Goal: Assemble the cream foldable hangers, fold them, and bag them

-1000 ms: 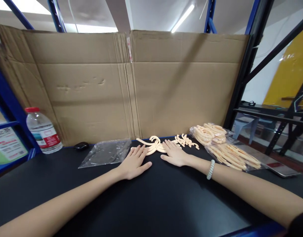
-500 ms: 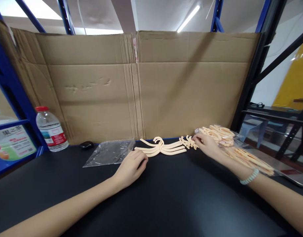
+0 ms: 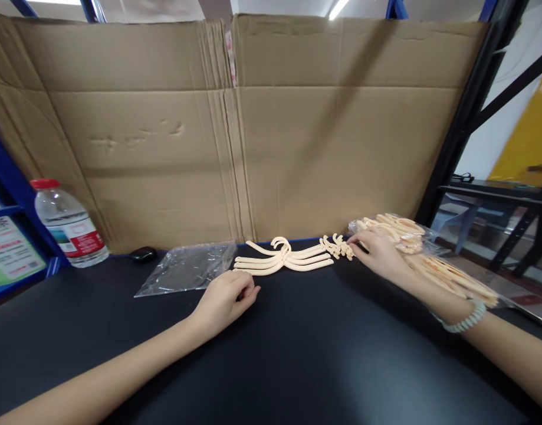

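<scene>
The right hand (image 3: 379,255) reaches far right — its fingertips touch the small cream hook pieces (image 3: 338,246), though whether they pinch one cannot be told. The left hand (image 3: 226,298) rests loosely curled on the black table (image 3: 271,366), holding nothing, just near the stacked cream hangers (image 3: 283,260). Taking a single piece cleanly looks wise — the bagged hangers (image 3: 423,260) lie close behind.

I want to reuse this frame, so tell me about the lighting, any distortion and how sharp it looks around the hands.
Head view: soft, even overhead light. The left hand and right hand cast faint shadows on the black table. Wide-angle bending bows the cardboard wall and its edges. The cream hangers look sharp; the water bottle is slightly soft.
</scene>
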Action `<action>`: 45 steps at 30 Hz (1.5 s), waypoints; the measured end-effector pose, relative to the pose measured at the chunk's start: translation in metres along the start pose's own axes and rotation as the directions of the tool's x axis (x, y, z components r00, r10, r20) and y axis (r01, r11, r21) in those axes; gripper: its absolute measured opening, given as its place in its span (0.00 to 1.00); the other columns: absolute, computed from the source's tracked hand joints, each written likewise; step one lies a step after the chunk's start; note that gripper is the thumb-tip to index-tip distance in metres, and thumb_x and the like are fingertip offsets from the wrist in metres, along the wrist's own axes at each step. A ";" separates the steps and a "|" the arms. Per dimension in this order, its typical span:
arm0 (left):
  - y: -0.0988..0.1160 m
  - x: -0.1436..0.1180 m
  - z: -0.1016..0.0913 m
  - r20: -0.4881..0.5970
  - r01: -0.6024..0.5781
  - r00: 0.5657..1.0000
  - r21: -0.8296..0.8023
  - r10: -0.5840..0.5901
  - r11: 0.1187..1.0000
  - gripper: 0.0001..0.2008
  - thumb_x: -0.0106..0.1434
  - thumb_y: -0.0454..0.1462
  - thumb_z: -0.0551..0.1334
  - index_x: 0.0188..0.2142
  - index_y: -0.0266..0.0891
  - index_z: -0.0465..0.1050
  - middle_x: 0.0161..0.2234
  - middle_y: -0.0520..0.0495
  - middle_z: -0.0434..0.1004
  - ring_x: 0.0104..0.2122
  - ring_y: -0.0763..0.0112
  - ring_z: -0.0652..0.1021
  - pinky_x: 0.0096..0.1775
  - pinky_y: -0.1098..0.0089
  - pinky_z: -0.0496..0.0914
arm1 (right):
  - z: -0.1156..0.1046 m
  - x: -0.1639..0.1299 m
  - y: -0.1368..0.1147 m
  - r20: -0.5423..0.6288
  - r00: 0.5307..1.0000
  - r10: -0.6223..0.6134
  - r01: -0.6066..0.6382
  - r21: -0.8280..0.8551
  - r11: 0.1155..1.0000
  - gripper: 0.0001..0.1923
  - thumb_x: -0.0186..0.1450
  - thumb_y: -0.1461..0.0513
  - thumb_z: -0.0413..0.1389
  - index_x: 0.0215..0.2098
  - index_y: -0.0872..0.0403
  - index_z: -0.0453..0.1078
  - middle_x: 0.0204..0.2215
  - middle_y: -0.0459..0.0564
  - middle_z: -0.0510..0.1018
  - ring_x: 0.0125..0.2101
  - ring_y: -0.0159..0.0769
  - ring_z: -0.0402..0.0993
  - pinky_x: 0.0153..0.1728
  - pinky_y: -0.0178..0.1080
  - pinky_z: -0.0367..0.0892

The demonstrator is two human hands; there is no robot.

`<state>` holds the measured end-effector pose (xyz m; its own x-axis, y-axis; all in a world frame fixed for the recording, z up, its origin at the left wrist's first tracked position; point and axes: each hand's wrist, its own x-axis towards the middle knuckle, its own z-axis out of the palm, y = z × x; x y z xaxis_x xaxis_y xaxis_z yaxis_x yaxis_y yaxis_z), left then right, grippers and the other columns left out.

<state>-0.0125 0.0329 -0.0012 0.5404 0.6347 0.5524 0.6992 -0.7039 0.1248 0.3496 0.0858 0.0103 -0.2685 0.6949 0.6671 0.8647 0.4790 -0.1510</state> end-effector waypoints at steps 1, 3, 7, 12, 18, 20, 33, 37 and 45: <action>-0.001 0.000 0.000 0.000 -0.004 1.000 0.006 0.004 1.000 0.14 0.64 0.35 0.54 0.22 0.40 0.58 0.21 0.54 0.64 0.22 0.73 0.65 0.27 0.72 0.60 | 0.001 -0.001 -0.001 0.018 1.000 -0.004 0.004 0.006 1.000 0.12 0.63 0.61 0.48 0.31 0.53 0.74 0.30 0.53 0.79 0.36 0.44 0.72 0.40 0.47 0.65; -0.001 0.000 0.001 0.000 0.007 1.000 0.004 -0.007 1.000 0.13 0.64 0.36 0.55 0.23 0.40 0.58 0.22 0.55 0.64 0.22 0.74 0.65 0.27 0.72 0.60 | 0.003 -0.002 -0.003 0.045 0.999 -0.019 0.019 0.000 1.000 0.12 0.64 0.62 0.48 0.33 0.54 0.74 0.32 0.53 0.80 0.37 0.45 0.72 0.42 0.48 0.65; 0.001 0.000 -0.001 0.011 0.044 0.999 -0.024 -0.043 0.999 0.11 0.66 0.38 0.54 0.27 0.40 0.59 0.25 0.54 0.66 0.24 0.73 0.67 0.28 0.73 0.61 | 0.008 -0.003 0.000 0.088 0.996 -0.028 0.034 -0.070 0.997 0.14 0.65 0.61 0.48 0.36 0.56 0.75 0.33 0.56 0.79 0.39 0.46 0.71 0.43 0.49 0.65; 0.003 0.001 -0.003 0.030 0.084 0.996 -0.025 -0.084 0.996 0.08 0.65 0.35 0.53 0.28 0.41 0.59 0.26 0.52 0.68 0.25 0.70 0.70 0.28 0.71 0.64 | 0.012 -0.004 0.010 0.133 0.989 -0.057 0.081 -0.181 0.980 0.16 0.67 0.61 0.46 0.42 0.56 0.75 0.36 0.57 0.79 0.45 0.49 0.68 0.46 0.51 0.63; 0.003 0.001 -0.003 0.054 -0.022 0.998 -0.030 0.023 0.999 0.12 0.67 0.30 0.47 0.39 0.39 0.67 0.37 0.45 0.75 0.38 0.65 0.75 0.41 0.65 0.70 | 0.011 -0.004 0.015 0.215 0.973 -0.086 0.148 -0.293 0.944 0.18 0.68 0.62 0.44 0.45 0.57 0.74 0.42 0.60 0.78 0.53 0.52 0.63 0.48 0.52 0.60; 0.002 0.001 -0.002 0.061 -0.026 0.998 -0.018 0.027 1.000 0.13 0.67 0.31 0.48 0.47 0.38 0.66 0.45 0.42 0.73 0.46 0.62 0.73 0.48 0.61 0.69 | 0.012 -0.004 0.014 0.232 0.968 -0.098 0.170 -0.316 0.933 0.18 0.69 0.63 0.43 0.46 0.57 0.74 0.44 0.60 0.78 0.54 0.53 0.62 0.48 0.52 0.59; -0.005 0.002 0.005 0.094 0.012 0.995 0.054 -0.017 0.998 0.18 0.64 0.33 0.53 0.54 0.37 0.64 0.55 0.40 0.67 0.55 0.58 0.68 0.57 0.54 0.64 | 0.024 -0.005 0.018 0.200 0.965 -0.169 0.220 -0.267 0.938 0.14 0.68 0.63 0.48 0.36 0.53 0.76 0.36 0.52 0.81 0.43 0.47 0.68 0.48 0.49 0.55; -0.006 0.002 0.006 0.093 0.020 0.995 0.070 -0.026 0.997 0.19 0.64 0.34 0.53 0.55 0.36 0.64 0.56 0.38 0.67 0.56 0.57 0.68 0.57 0.54 0.64 | 0.024 -0.005 0.017 0.165 0.972 -0.169 0.206 -0.238 0.949 0.13 0.67 0.64 0.49 0.33 0.53 0.76 0.33 0.52 0.81 0.40 0.45 0.69 0.46 0.48 0.56; -0.009 0.000 0.009 0.092 0.045 0.994 0.079 -0.052 0.996 0.20 0.64 0.35 0.54 0.56 0.34 0.64 0.56 0.37 0.68 0.56 0.55 0.69 0.57 0.53 0.65 | 0.020 -0.001 0.016 -0.021 0.995 -0.101 0.099 -0.095 0.991 0.13 0.67 0.63 0.47 0.34 0.54 0.74 0.33 0.54 0.79 0.36 0.43 0.72 0.39 0.44 0.65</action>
<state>-0.0145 0.0422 -0.0098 0.5439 0.6971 0.4671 0.7577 -0.6472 0.0837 0.3556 0.1034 -0.0072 -0.3456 0.6314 0.6942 0.8705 0.4920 -0.0143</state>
